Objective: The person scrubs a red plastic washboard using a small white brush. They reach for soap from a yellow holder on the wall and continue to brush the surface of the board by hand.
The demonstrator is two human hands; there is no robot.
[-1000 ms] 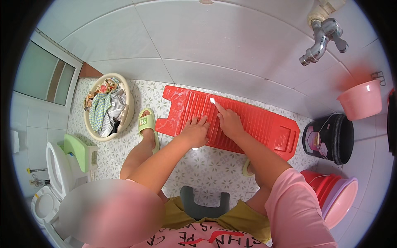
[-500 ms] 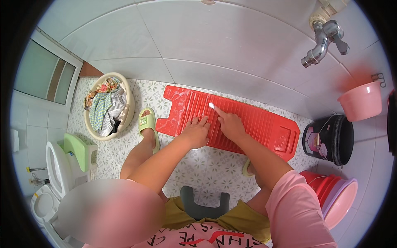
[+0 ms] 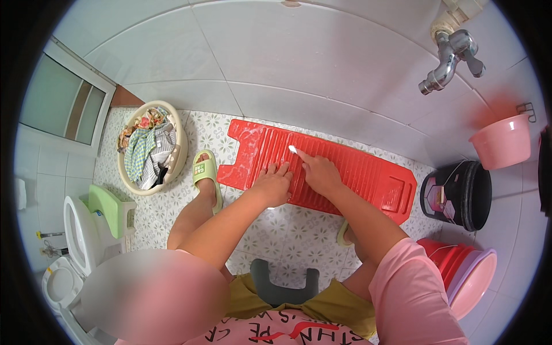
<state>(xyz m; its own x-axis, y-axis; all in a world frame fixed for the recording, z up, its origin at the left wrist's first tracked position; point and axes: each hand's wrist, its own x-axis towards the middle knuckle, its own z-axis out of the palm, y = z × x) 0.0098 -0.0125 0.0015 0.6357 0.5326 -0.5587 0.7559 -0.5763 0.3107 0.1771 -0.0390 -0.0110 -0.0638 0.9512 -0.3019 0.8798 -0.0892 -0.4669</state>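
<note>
One red washboard (image 3: 362, 175) lies slantwise over the patterned floor (image 3: 287, 236) near the tiled wall, its notched end to the left and its recessed end to the right. Two hands are at it. The board is directly beneath the left hand (image 3: 272, 183), whose grip is released, palm down and fingers spread on the ridges near the lower edge. The right hand (image 3: 321, 172) is just beside it, over the middle of the board, index finger stretched up and left to one small white piece (image 3: 292, 149); whether that grip is clenched or grasping anything, I cannot tell. Both forearms angle inward from below. Two green slippers (image 3: 206, 168) flank the board's near side, one per foot. To the left sit one cream basin (image 3: 182, 144) of mixed clothes (image 3: 142, 152) and one green stool (image 3: 106, 211). To the right are one metal tap (image 3: 445, 66), one hanging pink pail (image 3: 501, 142), one black bucket (image 3: 476, 195) and, below, a red bucket (image 3: 444, 260) beside one purple basin (image 3: 467, 276) and one pink basin (image 3: 480, 284).
</note>
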